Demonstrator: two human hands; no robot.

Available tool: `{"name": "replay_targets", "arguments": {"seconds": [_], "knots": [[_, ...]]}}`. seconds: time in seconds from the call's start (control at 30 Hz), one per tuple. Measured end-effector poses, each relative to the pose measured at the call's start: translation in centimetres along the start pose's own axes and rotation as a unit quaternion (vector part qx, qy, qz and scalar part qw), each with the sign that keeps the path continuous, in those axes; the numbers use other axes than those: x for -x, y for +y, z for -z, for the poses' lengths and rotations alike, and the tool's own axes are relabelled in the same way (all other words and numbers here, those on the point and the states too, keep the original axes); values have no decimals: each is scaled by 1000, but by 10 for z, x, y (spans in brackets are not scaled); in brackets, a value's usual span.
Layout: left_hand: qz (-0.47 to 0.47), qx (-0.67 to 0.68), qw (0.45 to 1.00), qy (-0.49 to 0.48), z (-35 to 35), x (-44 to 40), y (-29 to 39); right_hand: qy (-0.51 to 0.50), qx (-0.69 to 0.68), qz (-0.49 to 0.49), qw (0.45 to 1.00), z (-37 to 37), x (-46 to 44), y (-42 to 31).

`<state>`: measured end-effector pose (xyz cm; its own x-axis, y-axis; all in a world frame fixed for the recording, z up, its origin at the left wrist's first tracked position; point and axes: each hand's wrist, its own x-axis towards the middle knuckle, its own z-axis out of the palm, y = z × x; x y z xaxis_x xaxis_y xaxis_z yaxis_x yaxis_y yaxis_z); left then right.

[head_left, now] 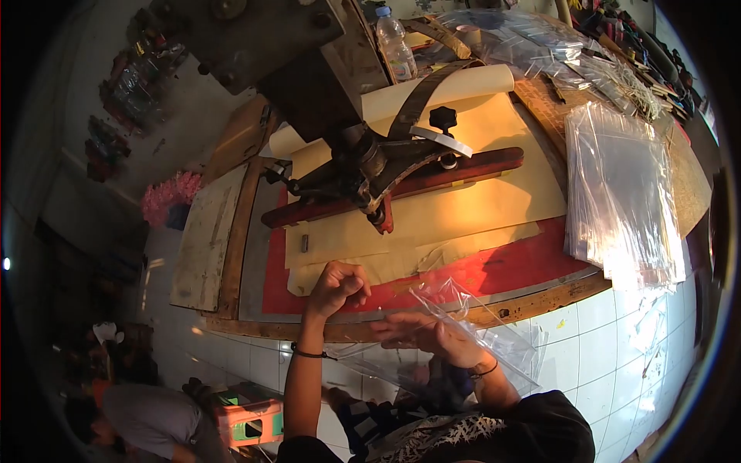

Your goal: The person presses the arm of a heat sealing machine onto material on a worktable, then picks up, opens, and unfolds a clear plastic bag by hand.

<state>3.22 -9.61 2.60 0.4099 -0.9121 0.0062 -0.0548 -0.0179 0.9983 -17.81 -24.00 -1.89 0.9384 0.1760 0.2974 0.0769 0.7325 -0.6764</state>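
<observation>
My left hand is closed, fingers curled in, above the front edge of a wooden-framed work board. Whether anything is pinched in it I cannot make out. Beside it, my right hand has its fingers stretched out flat against a clear plastic sheet. The thin sheet hangs loosely around this hand and over the board's front edge, with a crumpled part standing up. Beyond both hands, a yellow sheet lies on the board's red surface. A long red bar, carried by a dark metal arm, crosses over it.
A stack of clear plastic bags lies at the right. A plastic bottle and a pale roll are at the back. A small stool and a crouching person are on the lower left.
</observation>
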Motion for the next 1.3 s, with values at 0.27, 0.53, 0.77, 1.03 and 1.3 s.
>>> {"name": "replay_targets", "arguments": {"seconds": [0.27, 0.53, 0.77, 1.03, 1.3], "knots": [[24, -34, 999, -9, -3, 0, 7, -9, -23, 21, 999, -1, -7, 2], [4, -8, 995, -100, 0, -3, 9, 118, -5, 19, 993, -25, -8, -7], [-108, -103, 977, -154, -61, 5, 68, 133, 148, 46, 979, -53, 0, -27], [-175, -213, 953, -125, -84, 26, 103, 198, 301, -11, 933, -73, 24, -13], [-200, -159, 960, -112, -75, 62, 111, 131, 325, -59, 935, -108, 21, -18]]}}
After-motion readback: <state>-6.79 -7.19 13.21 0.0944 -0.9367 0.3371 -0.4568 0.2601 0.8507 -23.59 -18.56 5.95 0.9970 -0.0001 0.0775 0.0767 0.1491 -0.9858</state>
